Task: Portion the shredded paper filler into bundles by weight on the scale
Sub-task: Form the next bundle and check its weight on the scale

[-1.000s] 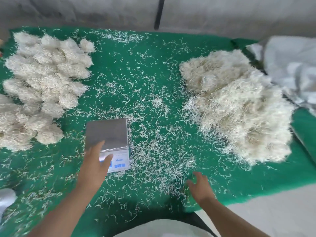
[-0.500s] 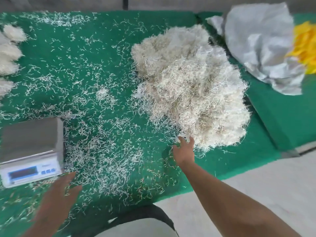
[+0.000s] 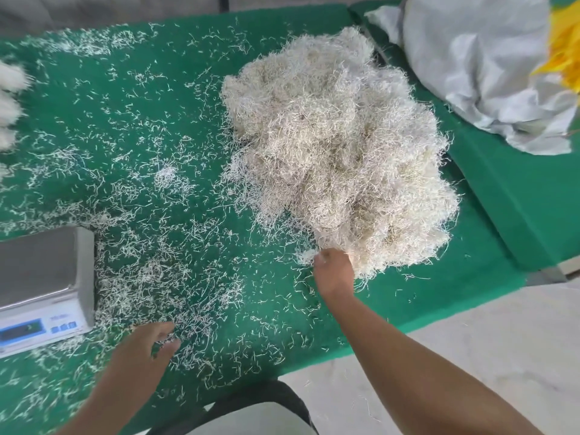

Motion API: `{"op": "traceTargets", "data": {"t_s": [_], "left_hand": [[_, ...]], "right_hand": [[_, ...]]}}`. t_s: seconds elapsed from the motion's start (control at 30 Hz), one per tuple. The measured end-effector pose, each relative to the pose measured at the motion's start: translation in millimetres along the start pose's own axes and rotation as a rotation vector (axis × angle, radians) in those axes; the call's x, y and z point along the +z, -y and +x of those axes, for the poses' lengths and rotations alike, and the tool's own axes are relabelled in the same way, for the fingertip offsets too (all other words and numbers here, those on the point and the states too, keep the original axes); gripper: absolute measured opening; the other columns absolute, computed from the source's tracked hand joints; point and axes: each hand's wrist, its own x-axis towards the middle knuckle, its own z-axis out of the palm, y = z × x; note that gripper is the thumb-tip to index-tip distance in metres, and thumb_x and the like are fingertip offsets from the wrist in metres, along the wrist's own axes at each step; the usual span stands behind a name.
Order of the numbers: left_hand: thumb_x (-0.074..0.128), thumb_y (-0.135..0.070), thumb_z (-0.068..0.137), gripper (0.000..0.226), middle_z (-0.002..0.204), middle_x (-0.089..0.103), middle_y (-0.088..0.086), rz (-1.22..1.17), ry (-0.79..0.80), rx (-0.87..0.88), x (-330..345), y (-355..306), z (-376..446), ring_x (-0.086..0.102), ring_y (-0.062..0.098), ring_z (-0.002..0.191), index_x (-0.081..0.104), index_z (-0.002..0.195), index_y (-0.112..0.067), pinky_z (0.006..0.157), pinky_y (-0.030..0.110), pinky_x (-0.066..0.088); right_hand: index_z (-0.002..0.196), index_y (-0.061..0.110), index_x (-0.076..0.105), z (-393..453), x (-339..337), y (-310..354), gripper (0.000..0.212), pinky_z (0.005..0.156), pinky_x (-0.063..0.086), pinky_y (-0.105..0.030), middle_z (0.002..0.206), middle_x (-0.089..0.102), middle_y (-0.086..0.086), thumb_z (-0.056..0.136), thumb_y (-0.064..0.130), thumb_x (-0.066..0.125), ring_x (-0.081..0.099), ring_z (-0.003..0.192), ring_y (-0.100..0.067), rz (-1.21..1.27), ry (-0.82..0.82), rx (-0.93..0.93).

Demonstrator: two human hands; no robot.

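A big heap of off-white shredded paper filler [image 3: 339,146] lies on the green mat [image 3: 150,127] at centre right. My right hand [image 3: 334,270] is at the heap's near edge, fingers dug into the strands and curled round a tuft. A grey digital scale [image 3: 44,284] with a bare steel platform stands at the left edge, its display facing me. My left hand [image 3: 147,346] hovers low over the mat to the right of the scale, fingers loosely spread, holding nothing. Rounded paper bundles [image 3: 9,98] show at the far left edge.
Loose paper strands are scattered all over the mat. A crumpled grey-white sack [image 3: 489,67] lies at the back right, with something yellow [image 3: 565,48] beside it. A second green mat section [image 3: 514,196] runs along the right. Pale floor [image 3: 470,340] begins past the mat's near edge.
My view swung right, away from the bundles. My left hand came off the scale and moved right over the mat. My right hand reached the heap and closed into its near edge.
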Motion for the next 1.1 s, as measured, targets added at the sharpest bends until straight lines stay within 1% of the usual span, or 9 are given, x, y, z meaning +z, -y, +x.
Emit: {"op": "traceTargets", "data": {"t_s": [0.13, 0.3, 0.47, 0.53, 0.63, 0.73, 0.83, 0.97, 1.1], "left_hand": [[0.061, -0.050, 0.095, 0.040, 0.118, 0.064, -0.027, -0.053, 0.059, 0.053, 4, -11, 12, 0.061, -0.010, 0.108, 0.060, 0.131, -0.031, 0.088, 0.014, 0.048], [0.065, -0.062, 0.090, 0.040, 0.126, 0.064, -0.019, -0.408, 0.214, -0.036, 3, -43, 29, 0.069, 0.002, 0.107, 0.057, 0.126, -0.047, 0.083, 0.030, 0.063], [0.072, -0.029, 0.095, 0.067, 0.159, 0.013, -0.023, -0.853, 0.453, -0.171, -9, -70, 29, 0.040, 0.018, 0.135, 0.042, 0.126, -0.080, 0.083, 0.024, 0.062], [0.078, -0.025, 0.089, 0.073, 0.160, 0.034, -0.005, -0.871, 0.370, -0.196, -6, -74, 35, 0.051, 0.019, 0.127, 0.042, 0.135, -0.070, 0.075, 0.013, 0.058], [0.072, -0.028, 0.097, 0.051, 0.126, 0.067, 0.006, -1.004, 0.253, -0.272, 1, -76, 45, 0.070, 0.026, 0.097, 0.053, 0.144, -0.023, 0.080, 0.034, 0.062], [0.063, -0.019, 0.102, 0.038, 0.137, 0.062, 0.017, -1.079, 0.144, -0.308, 2, -69, 50, 0.063, 0.037, 0.122, 0.054, 0.138, -0.013, 0.102, 0.051, 0.052], [0.056, -0.014, 0.104, 0.032, 0.138, 0.061, 0.014, -1.134, 0.108, -0.311, -8, -62, 49, 0.057, 0.034, 0.132, 0.055, 0.137, -0.015, 0.098, 0.042, 0.051], [0.053, -0.015, 0.106, 0.034, 0.150, 0.051, 0.002, -0.892, 0.225, -0.180, -16, -50, 36, 0.062, -0.016, 0.091, 0.055, 0.139, -0.024, 0.073, 0.008, 0.048], [0.053, -0.028, 0.107, 0.056, 0.164, 0.036, -0.007, -0.746, 0.221, -0.083, -28, -51, 21, 0.044, -0.001, 0.123, 0.032, 0.158, -0.038, 0.109, 0.031, 0.035]], "right_hand": [[0.132, 0.018, 0.065, -42, 10, 12, 0.030, 0.083, 0.062, -0.031, 0.118, 0.070, 0.002, 0.106, 0.032, 0.059, 0.069, 0.091, -0.010, 0.144, 0.085, -0.082], [0.117, 0.028, 0.068, -107, 29, 32, 0.015, 0.071, 0.047, -0.007, 0.107, 0.062, 0.017, 0.103, 0.025, 0.064, 0.060, 0.083, 0.005, 0.275, 0.217, -0.286], [0.110, 0.033, 0.070, -156, 39, 58, 0.016, 0.080, 0.051, -0.016, 0.105, 0.068, 0.022, 0.098, 0.023, 0.064, 0.063, 0.093, 0.006, 0.314, 0.411, -0.425], [0.113, 0.036, 0.068, -168, 39, 64, 0.021, 0.078, 0.053, -0.015, 0.107, 0.069, 0.022, 0.098, 0.022, 0.061, 0.065, 0.096, 0.005, 0.325, 0.475, -0.481], [0.107, 0.039, 0.067, -176, 34, 66, 0.024, 0.076, 0.051, -0.012, 0.109, 0.070, 0.022, 0.098, 0.018, 0.060, 0.067, 0.092, 0.002, 0.417, 0.469, -0.483], [0.095, 0.032, 0.063, -180, 32, 63, 0.006, 0.055, 0.041, -0.018, 0.085, 0.069, 0.008, 0.099, 0.031, 0.068, 0.054, 0.059, -0.002, 0.601, 0.353, -0.300], [0.098, 0.026, 0.059, -181, 28, 71, 0.046, 0.064, 0.059, -0.034, 0.091, 0.068, 0.003, 0.084, 0.067, 0.075, 0.067, 0.072, -0.009, 0.723, 0.393, 0.033], [0.151, 0.020, 0.048, -188, 28, 106, 0.108, 0.093, 0.062, -0.046, 0.150, 0.050, 0.002, 0.066, 0.077, 0.085, 0.056, 0.129, -0.021, 0.918, 0.748, 0.347], [0.167, 0.018, 0.022, -198, 33, 147, 0.126, 0.123, 0.027, -0.051, 0.173, 0.022, -0.005, 0.071, 0.071, 0.084, 0.021, 0.159, -0.028, 0.976, 0.712, 0.378]]}}
